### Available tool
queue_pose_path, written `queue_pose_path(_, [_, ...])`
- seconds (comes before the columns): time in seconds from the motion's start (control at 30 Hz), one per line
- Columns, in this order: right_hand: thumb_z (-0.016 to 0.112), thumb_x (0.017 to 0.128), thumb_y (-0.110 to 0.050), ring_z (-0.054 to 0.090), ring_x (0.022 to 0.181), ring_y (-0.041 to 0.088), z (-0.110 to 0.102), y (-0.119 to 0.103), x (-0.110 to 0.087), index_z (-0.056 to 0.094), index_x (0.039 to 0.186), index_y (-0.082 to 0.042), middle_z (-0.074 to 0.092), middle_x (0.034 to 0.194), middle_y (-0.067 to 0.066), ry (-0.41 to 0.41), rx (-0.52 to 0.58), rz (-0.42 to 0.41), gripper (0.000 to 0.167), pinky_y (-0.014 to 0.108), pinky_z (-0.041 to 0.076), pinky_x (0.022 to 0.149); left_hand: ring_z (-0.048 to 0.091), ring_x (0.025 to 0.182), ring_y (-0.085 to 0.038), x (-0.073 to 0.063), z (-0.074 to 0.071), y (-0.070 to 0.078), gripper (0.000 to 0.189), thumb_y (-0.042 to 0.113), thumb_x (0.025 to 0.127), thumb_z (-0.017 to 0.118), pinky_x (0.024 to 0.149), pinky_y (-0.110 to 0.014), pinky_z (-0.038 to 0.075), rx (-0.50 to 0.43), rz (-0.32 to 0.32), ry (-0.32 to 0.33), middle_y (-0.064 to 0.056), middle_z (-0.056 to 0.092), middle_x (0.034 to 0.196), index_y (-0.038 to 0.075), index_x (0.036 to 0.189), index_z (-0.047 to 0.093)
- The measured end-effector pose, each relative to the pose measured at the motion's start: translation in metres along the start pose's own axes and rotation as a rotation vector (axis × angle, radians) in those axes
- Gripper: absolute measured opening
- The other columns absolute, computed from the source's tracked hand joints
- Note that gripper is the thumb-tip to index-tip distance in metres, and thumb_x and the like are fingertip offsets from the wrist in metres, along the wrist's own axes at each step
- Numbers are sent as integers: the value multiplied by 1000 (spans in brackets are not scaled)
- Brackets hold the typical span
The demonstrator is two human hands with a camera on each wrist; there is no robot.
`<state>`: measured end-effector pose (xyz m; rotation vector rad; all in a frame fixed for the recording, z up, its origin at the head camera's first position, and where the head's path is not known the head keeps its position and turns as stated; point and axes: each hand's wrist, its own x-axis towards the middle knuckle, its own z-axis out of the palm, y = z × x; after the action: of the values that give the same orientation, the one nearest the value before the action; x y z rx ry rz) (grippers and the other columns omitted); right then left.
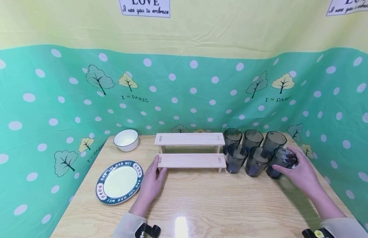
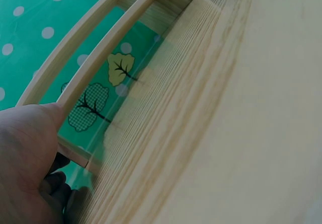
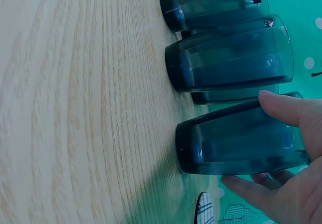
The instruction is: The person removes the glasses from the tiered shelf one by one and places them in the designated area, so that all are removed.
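Observation:
A pale wooden two-step rack (image 1: 191, 161) stands at the middle back of the table. My left hand (image 1: 152, 183) grips the left end of its lower step, thumb at the front edge; in the left wrist view its fingers are curled by the end of the wooden rack (image 2: 113, 43). Several dark, see-through drinking glasses stand upright in two rows right of the rack. My right hand (image 1: 303, 173) holds the front-right glass (image 1: 281, 162), thumb on one side and fingers on the other. In the right wrist view this glass (image 3: 236, 138) is near the tabletop; the neighbouring glass (image 3: 231, 58) stands beside it.
A white bowl (image 1: 126, 140) with a dark rim sits at the back left. In front of it lies a round plate (image 1: 134, 191) with a blue patterned border. A green dotted curtain (image 1: 193, 99) hangs behind and at both sides of the wooden table (image 1: 219, 201).

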<state>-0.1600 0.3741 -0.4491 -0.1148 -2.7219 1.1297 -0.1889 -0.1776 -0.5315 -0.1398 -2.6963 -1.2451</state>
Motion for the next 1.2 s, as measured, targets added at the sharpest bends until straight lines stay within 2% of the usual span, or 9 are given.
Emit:
queue_pose_path(0.23, [90,96,-31,23,150,72,1,1,-1,21,171,7,19,170,46,-5,-15,-14,109,88,27,115,31,163,-40,-1,0,-2,74,36,117,57,133,-57,27,-4,-7,-7,-19,32,178,9,177,22])
queue_pose_path(0.67, [89,98,-32,23,149,72,2,3,-4,18,172,7,18,168,48,-2,-23,-12,109,88,27,113,32,162,-41,-1,2,-1,73,35,117,56,133,-57,28,-2,8,7,-20,33,177,8,176,23])
queue_pose_path(1.03, [88,98,-36,16,152,73,0,1,-7,12,175,2,12,171,46,4,-37,-29,115,90,21,116,31,162,-43,-2,2,1,74,36,117,56,132,-59,28,-5,4,4,-22,32,177,8,176,23])
queue_pose_path(1.2, [89,97,-38,20,147,76,-5,-7,-9,10,177,-4,11,170,48,30,-75,-50,118,94,24,108,32,161,-46,-2,-2,4,74,38,116,59,130,-64,29,6,5,20,-24,32,176,8,176,26])
